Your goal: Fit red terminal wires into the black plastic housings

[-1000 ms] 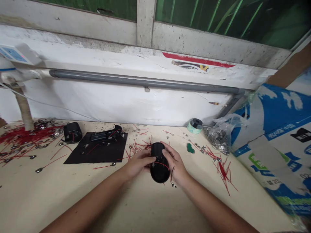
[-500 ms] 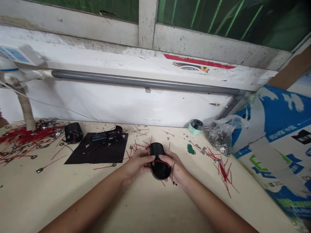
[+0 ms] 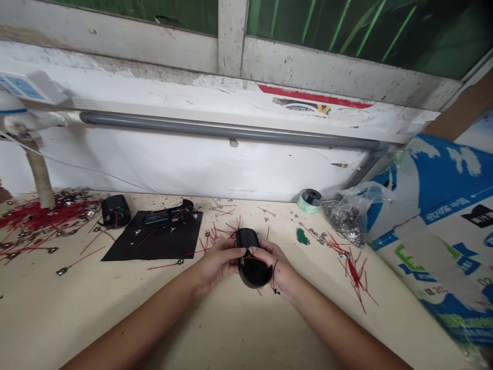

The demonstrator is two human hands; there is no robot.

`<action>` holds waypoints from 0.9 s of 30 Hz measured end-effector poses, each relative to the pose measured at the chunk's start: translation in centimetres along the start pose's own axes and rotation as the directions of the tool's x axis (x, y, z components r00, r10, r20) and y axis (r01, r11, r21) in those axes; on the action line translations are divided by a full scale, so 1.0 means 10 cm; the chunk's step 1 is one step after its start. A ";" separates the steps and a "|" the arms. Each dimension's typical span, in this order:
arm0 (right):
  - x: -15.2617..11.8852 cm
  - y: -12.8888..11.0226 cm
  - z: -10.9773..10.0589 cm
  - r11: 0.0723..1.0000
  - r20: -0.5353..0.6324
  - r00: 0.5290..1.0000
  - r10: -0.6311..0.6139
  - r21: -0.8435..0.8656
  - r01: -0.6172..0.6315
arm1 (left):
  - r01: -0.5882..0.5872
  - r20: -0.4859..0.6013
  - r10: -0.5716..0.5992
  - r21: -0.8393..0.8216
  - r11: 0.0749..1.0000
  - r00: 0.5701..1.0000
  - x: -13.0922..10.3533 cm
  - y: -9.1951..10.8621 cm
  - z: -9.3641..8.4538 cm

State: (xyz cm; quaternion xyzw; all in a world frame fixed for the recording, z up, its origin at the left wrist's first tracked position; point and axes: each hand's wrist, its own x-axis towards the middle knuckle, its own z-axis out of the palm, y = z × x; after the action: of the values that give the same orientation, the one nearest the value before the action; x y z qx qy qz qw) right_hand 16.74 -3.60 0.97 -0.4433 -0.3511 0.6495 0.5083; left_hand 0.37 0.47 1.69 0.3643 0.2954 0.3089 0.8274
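Note:
Both hands hold a black plastic housing (image 3: pixel 254 273) with a rounded, hollow near end, over the middle of the table. My left hand (image 3: pixel 220 261) grips its left side, thumb on top. From the right, my right hand (image 3: pixel 278 263) closes on it, its thumb close to the other thumb. A red wire runs across the housing under the thumbs, and a thin black wire hangs by my right hand. The fingers underneath are hidden. Behind the hands lie loose red wires (image 3: pixel 215 235) with small metal ends.
A black mat (image 3: pixel 115 251) bears another black housing (image 3: pixel 169 215); a third housing (image 3: pixel 116 211) stands beside it. Red wires with metal tabs (image 3: pixel 34 213) heap at the left. To the right are a tape roll (image 3: pixel 309 201), green piece (image 3: pixel 302 236), bag of metal parts (image 3: pixel 348 221) and blue-white box (image 3: pixel 435 231).
The housing has tilted slightly in my hands, so more of its hollow near end shows. Both hands keep their grip in nearly the same place.

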 end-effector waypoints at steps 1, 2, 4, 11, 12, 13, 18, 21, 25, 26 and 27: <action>0.00 0.01 0.00 1.000 0.008 1.000 0.011 -0.001 -0.011 | -0.003 -0.006 0.003 -0.010 1.000 1.000 0.00 0.00 0.01; -0.01 0.01 -0.01 1.000 0.015 1.000 0.016 0.000 -0.016 | -0.008 -0.011 0.008 -0.019 1.000 1.000 -0.01 0.00 0.01; -0.01 0.02 -0.01 1.000 0.021 1.000 0.011 0.012 -0.012 | -0.019 -0.010 0.019 -0.030 0.999 1.000 -0.01 0.00 0.02; -0.03 -0.01 0.01 0.998 -0.041 0.999 -0.010 0.054 0.012 | -0.051 -0.006 0.051 -0.021 0.998 0.999 0.00 -0.03 0.04; -0.03 -0.02 0.02 0.998 -0.043 0.999 -0.014 0.055 0.016 | -0.053 -0.010 0.053 -0.016 0.998 0.999 0.00 -0.04 0.04; -0.04 -0.04 0.04 0.998 -0.047 0.999 -0.022 0.060 0.024 | -0.055 -0.015 0.055 -0.011 0.998 0.998 0.00 -0.05 0.04; -0.04 -0.05 0.06 0.996 -0.068 0.997 -0.041 0.072 0.046 | -0.072 -0.034 0.073 0.028 0.997 0.997 0.00 -0.07 0.06; -0.03 -0.02 0.04 0.998 -0.075 0.996 -0.041 0.050 0.045 | -0.083 -0.026 0.084 0.064 0.994 0.996 0.00 -0.07 0.06; -0.02 0.01 0.02 0.998 -0.054 0.997 -0.062 0.026 0.064 | -0.097 -0.021 0.100 0.119 0.988 0.995 -0.01 -0.07 0.05; -0.01 0.01 0.01 0.997 -0.051 0.997 -0.065 0.028 0.066 | -0.097 -0.020 0.101 0.127 0.987 0.995 0.00 -0.08 0.05; -0.01 0.01 0.01 0.997 -0.051 0.996 -0.067 0.033 0.069 | -0.098 -0.026 0.102 0.132 0.986 0.994 0.00 -0.08 0.04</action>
State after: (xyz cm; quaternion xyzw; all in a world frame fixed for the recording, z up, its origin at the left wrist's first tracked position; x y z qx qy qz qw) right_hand 16.57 -3.70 0.93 -0.4385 -0.3419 0.6264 0.5463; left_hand 0.96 -0.13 1.25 0.4271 0.3096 0.3359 0.7803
